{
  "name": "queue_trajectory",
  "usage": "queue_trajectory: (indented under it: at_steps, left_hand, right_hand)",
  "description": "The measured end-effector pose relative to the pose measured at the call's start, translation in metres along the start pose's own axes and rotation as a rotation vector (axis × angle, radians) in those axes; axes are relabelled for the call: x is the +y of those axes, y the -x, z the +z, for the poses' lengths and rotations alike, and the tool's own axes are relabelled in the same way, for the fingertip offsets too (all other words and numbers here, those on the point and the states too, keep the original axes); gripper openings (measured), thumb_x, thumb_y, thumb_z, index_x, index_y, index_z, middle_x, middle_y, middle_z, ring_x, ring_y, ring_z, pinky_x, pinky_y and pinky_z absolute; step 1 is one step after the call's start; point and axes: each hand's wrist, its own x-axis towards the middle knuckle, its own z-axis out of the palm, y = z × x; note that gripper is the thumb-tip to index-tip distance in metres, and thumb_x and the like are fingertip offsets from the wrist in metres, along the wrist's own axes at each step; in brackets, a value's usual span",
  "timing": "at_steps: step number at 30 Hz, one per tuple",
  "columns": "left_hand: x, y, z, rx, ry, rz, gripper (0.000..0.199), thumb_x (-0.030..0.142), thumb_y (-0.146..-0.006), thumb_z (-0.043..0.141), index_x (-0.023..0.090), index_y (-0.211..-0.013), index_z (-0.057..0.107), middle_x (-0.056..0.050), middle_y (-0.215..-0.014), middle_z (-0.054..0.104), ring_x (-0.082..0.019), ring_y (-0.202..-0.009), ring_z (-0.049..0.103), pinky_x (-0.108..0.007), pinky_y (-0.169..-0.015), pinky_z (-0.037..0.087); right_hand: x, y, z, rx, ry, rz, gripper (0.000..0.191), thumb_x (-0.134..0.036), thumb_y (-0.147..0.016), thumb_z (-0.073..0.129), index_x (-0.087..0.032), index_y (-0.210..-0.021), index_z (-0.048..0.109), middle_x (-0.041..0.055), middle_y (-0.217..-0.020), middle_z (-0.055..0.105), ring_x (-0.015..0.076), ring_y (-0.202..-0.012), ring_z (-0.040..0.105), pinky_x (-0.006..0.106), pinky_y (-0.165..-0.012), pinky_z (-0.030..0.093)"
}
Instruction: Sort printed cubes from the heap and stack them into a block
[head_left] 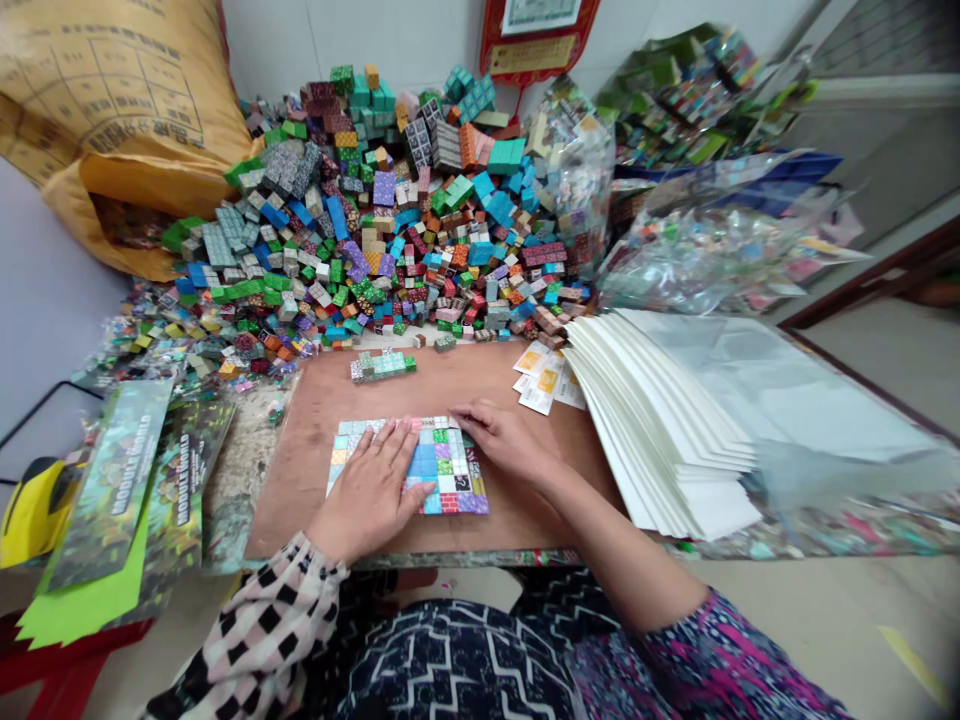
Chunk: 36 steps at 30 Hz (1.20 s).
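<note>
A flat rectangle of small patterned cubes (425, 462), in blue, white, green, red and purple, lies on the brown board (300, 500). Across its left and middle part my left hand (379, 478) rests flat with fingers stretched out, hiding many of the cubes. My right hand (499, 435) is at the rectangle's upper right corner, thumb and fingers pinched together there. Whatever sits between those fingertips is too small to make out. Farther back on the board is a short strip of joined cubes (382, 366), apart from both hands.
A large heap of loose cubes (420, 230) rises behind the board. White packets (544, 380) lie beside a stack of white sheets (667, 430) on the right. Printed cards (120, 480) and a yellow tool (34, 510) are at left; a yellow sack (135, 90) stands behind.
</note>
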Motion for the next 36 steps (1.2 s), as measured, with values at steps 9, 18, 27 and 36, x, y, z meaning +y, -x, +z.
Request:
queue_trajectory:
  at_steps: [9, 18, 27, 36]
  left_hand:
    - [-0.001, 0.0, 0.003, 0.037, 0.009, -0.001, 0.075, 0.063, -0.098, 0.018, 0.013, -0.152, 0.028, -0.01, -0.159, 0.028, -0.026, -0.148, 0.024, -0.05, -0.123, 0.023]
    - [-0.001, 0.001, 0.002, 0.043, 0.013, 0.005, 0.073, 0.062, -0.098, 0.02, 0.012, -0.151, 0.028, -0.011, -0.158, 0.029, -0.027, -0.148, 0.026, -0.051, -0.123, 0.024]
    - [0.002, 0.0, -0.002, 0.006, 0.008, -0.012, 0.077, 0.064, -0.097, 0.016, 0.012, -0.152, 0.027, -0.01, -0.159, 0.027, -0.026, -0.148, 0.024, -0.049, -0.123, 0.022]
    - [0.002, 0.0, -0.002, 0.01, 0.002, -0.026, 0.076, 0.064, -0.097, 0.017, 0.013, -0.152, 0.028, -0.01, -0.158, 0.029, -0.026, -0.148, 0.024, -0.048, -0.124, 0.02]
  right_hand:
    - [0.0, 0.004, 0.005, -0.031, 0.274, -0.027, 0.045, -0.006, -0.087, 0.045, -0.02, -0.122, 0.069, 0.0105, -0.106, 0.073, 0.0233, -0.099, 0.066, 0.043, -0.092, 0.051]
    - [0.008, -0.047, -0.017, 0.089, 0.378, 0.12, 0.045, -0.011, -0.092, 0.041, -0.018, -0.133, 0.06, 0.0093, -0.129, 0.065, 0.0217, -0.118, 0.061, 0.038, -0.1, 0.049]
    - [0.006, -0.136, -0.014, -0.097, 0.701, 0.087, 0.043, -0.01, -0.091, 0.044, -0.016, -0.129, 0.061, 0.0167, -0.133, 0.057, 0.0317, -0.121, 0.051, 0.044, -0.101, 0.041]
    - [0.027, -0.145, -0.023, -0.139, 0.723, 0.137, 0.037, -0.022, -0.096, 0.042, -0.01, -0.126, 0.059, 0.0193, -0.125, 0.059, 0.0278, -0.107, 0.055, 0.038, -0.093, 0.041]
